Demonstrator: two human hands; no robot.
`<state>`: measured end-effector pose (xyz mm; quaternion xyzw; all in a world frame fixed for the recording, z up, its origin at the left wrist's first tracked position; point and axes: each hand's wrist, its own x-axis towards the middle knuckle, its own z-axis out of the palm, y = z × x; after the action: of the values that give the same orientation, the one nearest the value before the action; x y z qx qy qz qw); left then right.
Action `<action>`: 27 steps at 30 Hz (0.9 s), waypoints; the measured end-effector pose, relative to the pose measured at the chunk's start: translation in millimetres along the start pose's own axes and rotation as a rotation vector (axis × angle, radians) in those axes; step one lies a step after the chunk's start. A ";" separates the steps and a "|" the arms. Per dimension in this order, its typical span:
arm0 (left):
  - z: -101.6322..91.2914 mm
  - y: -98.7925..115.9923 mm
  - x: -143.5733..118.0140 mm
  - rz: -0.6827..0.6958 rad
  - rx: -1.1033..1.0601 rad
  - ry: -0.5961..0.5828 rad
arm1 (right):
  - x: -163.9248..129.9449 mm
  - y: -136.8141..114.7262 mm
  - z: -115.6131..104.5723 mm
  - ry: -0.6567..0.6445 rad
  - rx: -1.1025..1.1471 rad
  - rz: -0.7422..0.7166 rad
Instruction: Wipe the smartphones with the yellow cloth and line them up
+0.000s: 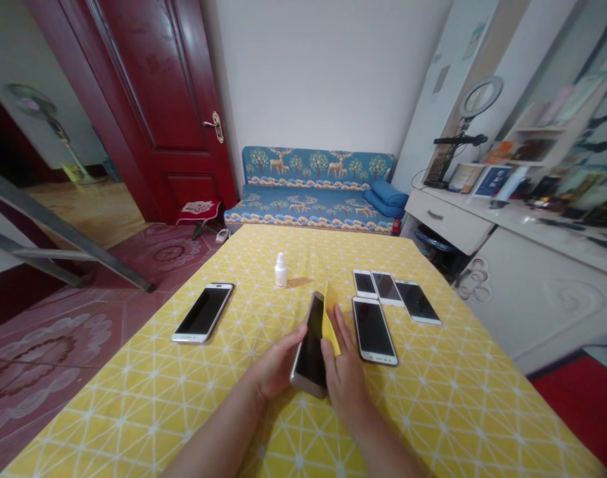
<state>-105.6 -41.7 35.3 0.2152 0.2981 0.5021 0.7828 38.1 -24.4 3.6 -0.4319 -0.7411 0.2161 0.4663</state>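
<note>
My left hand [282, 360] grips a smartphone [310, 358] by its left side, tilted over the table with its dark screen up. In my right hand [345, 372] is a thin yellow cloth [330, 322], held upright along the phone's right edge between thumb and fingers. Just beyond stands a small white spray bottle [280, 272]. Right of my right hand lies a white phone [375, 330], screen up. Behind it are a small white phone [365, 283], another white phone [387, 289] and a dark-screened phone [418, 303]. A further phone [203, 313] lies alone at the left.
A yellow patterned cloth covers the table [184, 411]. Beyond its far edge is a blue sofa [308, 192] with deer on its cover. A white dresser [542, 292] crowded with bottles stands at the right, a red door [158, 86] at the left. Metal legs [84, 245] stand left.
</note>
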 end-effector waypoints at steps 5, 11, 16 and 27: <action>9.1 -3.1 -5.3 -0.071 0.094 -0.165 | 2.8 -4.3 -8.3 0.117 0.140 0.035; 6.8 -4.6 -6.2 -0.026 0.151 -0.270 | 4.8 -12.8 -16.8 0.023 0.137 -0.086; 4.7 -8.4 -2.2 0.006 0.110 -0.174 | 2.7 -16.5 -17.2 -0.042 0.079 -0.162; -18.3 -8.4 7.7 -0.037 0.000 0.005 | -8.9 -29.0 -11.3 -0.204 0.014 -0.339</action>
<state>-110.1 -37.4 14.7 0.2085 0.3039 0.4882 0.7911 37.0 -48.3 25.5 -0.2735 -0.8451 0.1823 0.4217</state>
